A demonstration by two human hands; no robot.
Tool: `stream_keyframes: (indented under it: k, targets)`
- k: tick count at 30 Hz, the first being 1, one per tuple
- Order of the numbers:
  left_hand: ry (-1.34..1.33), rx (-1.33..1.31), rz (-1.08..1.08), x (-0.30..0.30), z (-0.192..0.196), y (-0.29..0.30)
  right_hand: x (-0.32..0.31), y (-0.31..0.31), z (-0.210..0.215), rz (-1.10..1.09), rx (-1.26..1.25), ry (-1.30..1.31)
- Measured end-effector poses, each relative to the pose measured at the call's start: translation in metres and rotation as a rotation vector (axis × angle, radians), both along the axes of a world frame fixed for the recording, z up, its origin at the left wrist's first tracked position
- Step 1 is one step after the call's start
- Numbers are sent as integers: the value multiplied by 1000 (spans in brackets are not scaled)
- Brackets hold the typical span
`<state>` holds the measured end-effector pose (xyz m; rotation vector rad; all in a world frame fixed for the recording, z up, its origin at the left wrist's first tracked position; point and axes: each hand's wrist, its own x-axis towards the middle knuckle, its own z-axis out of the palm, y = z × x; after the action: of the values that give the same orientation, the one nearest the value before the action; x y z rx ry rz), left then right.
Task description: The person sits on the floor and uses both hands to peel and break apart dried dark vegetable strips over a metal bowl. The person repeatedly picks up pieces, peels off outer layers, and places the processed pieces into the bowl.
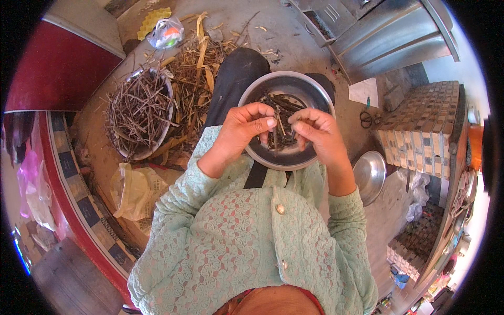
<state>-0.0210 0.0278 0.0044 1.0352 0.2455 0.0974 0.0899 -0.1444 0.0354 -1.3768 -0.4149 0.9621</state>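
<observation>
A wide metal basin [307, 159] rests on my lap, with dark, dry twig-like pieces [286, 103] lying inside it. Above its left half, my left hand [244, 126] is closed in a pinch on a thin dry twig [280, 125], thumb against fingers. My right hand [320, 131] faces it over the right half, thumb and fingers drawn together at the tips. What those right fingertips hold is too small to make out. Both hands are close to each other, a short gap apart.
A bowl heaped with dry twigs [137, 113] stands on the floor to my left, beside loose stalks and husks [197, 79]. A crumpled plastic sack [137, 191] lies nearer. To the right are an empty metal bowl [370, 176], scissors [366, 119] and a tiled block [420, 126].
</observation>
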Motion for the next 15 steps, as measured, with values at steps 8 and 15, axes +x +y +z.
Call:
stream_keyframes:
  k: [8, 15]
  targets:
    - [23, -142, -25, 2, 0, -4, 7, 30, 22, -274, 256, -121]
    - [3, -52, 63, -1, 4, -1, 14, 49, 48, -46, 266, -745]
